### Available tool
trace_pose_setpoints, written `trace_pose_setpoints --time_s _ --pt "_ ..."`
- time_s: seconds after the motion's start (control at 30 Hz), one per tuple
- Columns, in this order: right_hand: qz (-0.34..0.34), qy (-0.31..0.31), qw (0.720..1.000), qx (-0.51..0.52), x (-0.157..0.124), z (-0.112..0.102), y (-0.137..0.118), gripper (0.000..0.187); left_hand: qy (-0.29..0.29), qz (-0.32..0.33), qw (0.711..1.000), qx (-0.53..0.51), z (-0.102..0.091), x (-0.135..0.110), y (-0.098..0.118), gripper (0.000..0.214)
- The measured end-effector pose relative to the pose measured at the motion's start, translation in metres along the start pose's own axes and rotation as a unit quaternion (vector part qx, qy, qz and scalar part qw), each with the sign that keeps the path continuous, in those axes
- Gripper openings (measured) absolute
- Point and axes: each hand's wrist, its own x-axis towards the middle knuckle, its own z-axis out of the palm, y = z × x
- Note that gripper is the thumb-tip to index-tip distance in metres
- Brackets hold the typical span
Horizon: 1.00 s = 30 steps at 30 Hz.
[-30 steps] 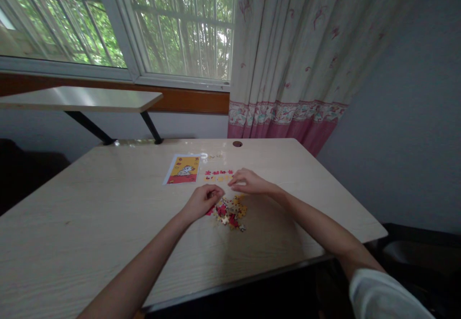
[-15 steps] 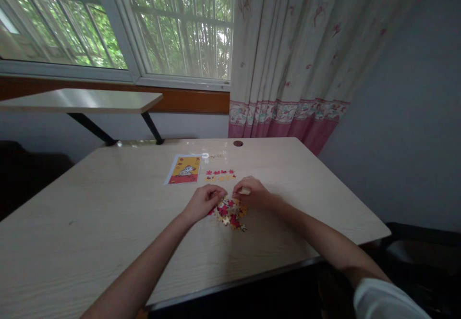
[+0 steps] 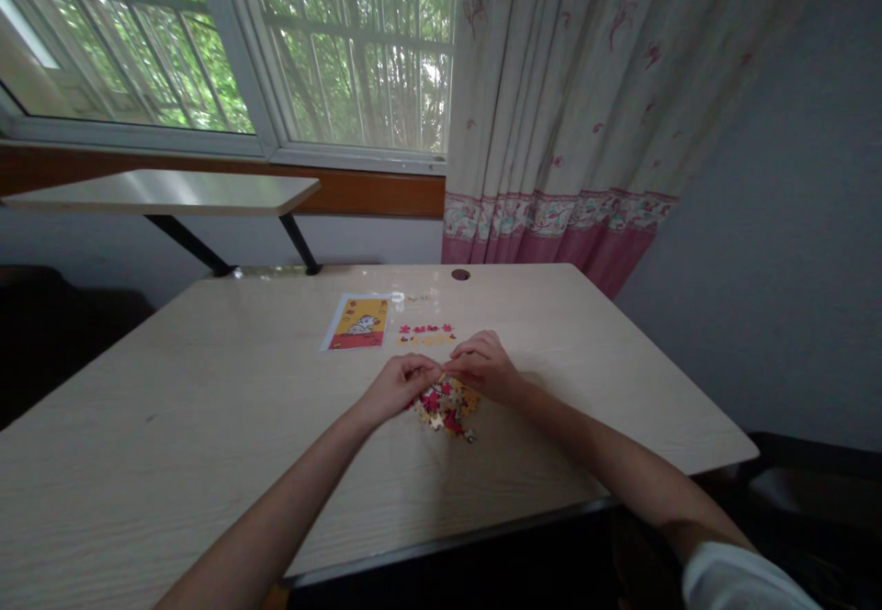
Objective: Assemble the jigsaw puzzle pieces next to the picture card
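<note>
A loose heap of red, yellow and white jigsaw puzzle pieces [image 3: 445, 408] lies on the table in front of me. At the heap's upper left, my left hand [image 3: 405, 384] is closed in a pinch. My right hand [image 3: 488, 367] is closed too, its fingertips meeting those of the left just above the pieces. Whatever sits between the fingertips is too small and hidden to make out. Beyond the hands, a row of red puzzle pieces [image 3: 425, 328] lies above a row of yellow puzzle pieces [image 3: 425, 340].
A picture sheet [image 3: 359, 323] with a white animal on yellow and red lies left of the rows. Small pale pieces [image 3: 418, 298] are farther back. The wooden table [image 3: 227, 408] has a cable hole [image 3: 460, 275] and a raised shelf [image 3: 179, 189] at the rear left.
My hands have come together so that their fingertips meet, where a small gap stood before. The whole view has shifted slightly.
</note>
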Motion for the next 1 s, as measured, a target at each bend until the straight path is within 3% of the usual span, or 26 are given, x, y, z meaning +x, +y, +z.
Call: trace_pose_setpoints --time_s 0.1,0.33,0.5,0.73,0.9,1.0 --pt "0.0 0.006 1.0 -0.021 -0.001 0.0 -0.002 0.015 -0.008 -0.025 0.999 -0.028 0.0 0.001 -0.005 0.047" --pt "0.044 0.033 0.998 -0.008 0.003 0.002 -0.007 0.019 0.054 -0.019 0.99 -0.129 0.003 0.005 -0.008 0.044" --pt "0.062 0.048 0.997 -0.025 0.003 0.002 -0.007 0.018 0.06 -0.027 0.989 -0.131 0.003 0.006 -0.008 0.043" --pt "0.059 0.005 0.998 -0.035 0.0 0.002 -0.003 0.019 0.058 -0.041 0.989 -0.127 0.003 0.005 -0.01 0.043" --pt "0.044 0.036 0.998 -0.032 0.002 0.001 -0.001 0.014 0.063 -0.048 0.986 -0.149 0.003 0.006 -0.01 0.042" --pt "0.079 0.067 0.994 -0.038 0.004 -0.006 0.005 0.015 0.068 -0.044 0.99 -0.114 -0.001 0.007 -0.01 0.041"
